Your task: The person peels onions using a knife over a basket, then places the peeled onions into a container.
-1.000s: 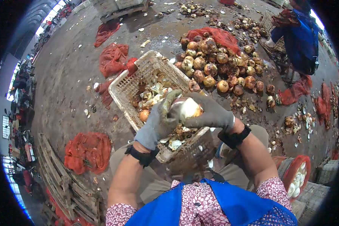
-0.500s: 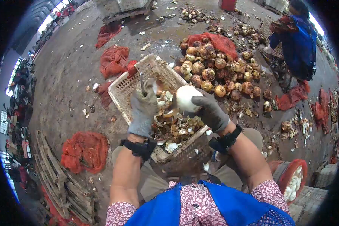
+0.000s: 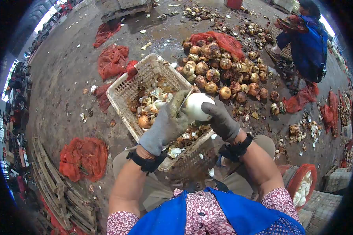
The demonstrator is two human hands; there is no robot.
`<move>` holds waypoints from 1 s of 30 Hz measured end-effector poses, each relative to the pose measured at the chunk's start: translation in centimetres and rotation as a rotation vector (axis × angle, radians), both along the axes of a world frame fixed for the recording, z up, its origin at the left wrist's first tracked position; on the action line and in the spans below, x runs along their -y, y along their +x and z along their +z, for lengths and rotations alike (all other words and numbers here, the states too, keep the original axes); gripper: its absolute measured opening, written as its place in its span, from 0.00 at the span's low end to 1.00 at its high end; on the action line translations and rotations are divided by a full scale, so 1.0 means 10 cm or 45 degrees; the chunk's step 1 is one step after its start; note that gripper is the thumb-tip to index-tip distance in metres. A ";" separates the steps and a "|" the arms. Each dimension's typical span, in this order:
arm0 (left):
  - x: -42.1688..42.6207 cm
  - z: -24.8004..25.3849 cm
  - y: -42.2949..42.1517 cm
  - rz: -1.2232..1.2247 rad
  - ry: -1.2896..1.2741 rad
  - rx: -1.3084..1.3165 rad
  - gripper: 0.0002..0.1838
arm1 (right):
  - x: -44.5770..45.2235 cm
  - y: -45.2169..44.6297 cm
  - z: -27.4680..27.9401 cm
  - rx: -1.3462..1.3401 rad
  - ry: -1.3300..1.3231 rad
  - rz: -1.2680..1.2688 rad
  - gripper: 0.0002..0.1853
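A peeled white onion [image 3: 198,107] sits in my gloved right hand [image 3: 222,120], with the thumb laid across its side. Closed around a small knife [image 3: 185,100], my gloved left hand [image 3: 170,122] is against the onion's left side. The blade shows only in part; fingers cover the handle. Both hands are above a dirty plastic crate [image 3: 115,95], which contains onion skins [image 3: 156,96] and an unpeeled onion [image 3: 144,122]. The grey gloves look soiled.
Beyond the crate lies a pile of unpeeled onions [image 3: 211,74] with a red mesh bag [image 3: 227,44] on it. More red mesh [image 3: 83,158] and wooden pallets [image 3: 62,188] are at left. A netted container of white onions [image 3: 304,190] stands at right, and another person [image 3: 308,43] sits at upper right.
My left hand has moved right and brought the knife from over the crate to the onion. The right hand keeps hold of the onion, slightly lower. The view has shifted a little.
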State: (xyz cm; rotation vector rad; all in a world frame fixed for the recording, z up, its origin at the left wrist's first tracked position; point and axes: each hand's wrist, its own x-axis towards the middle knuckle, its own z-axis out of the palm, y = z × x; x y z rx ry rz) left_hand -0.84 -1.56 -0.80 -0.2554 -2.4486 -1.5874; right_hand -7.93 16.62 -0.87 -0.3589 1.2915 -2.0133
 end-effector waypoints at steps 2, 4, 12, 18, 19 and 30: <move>-0.03 0.02 0.00 -0.051 0.133 -0.115 0.25 | -0.03 0.00 -0.07 -0.123 0.175 -0.002 0.36; 0.05 0.10 0.01 -0.089 0.259 0.045 0.24 | -0.02 0.00 -0.04 -0.155 0.142 -0.006 0.36; 0.15 0.39 0.12 -0.060 -0.027 0.160 0.26 | -0.02 -0.11 0.09 -0.590 0.352 0.034 0.38; 0.14 0.12 0.16 -0.231 -0.290 0.130 0.32 | -0.14 -0.21 -0.05 -1.253 0.503 0.166 0.41; 0.14 0.08 0.17 -0.226 -0.286 0.136 0.32 | -0.15 -0.21 -0.04 -1.248 0.504 0.175 0.41; 0.06 -0.09 0.15 -0.114 -0.191 0.100 0.34 | -0.16 -0.20 -0.04 -1.162 0.517 0.190 0.40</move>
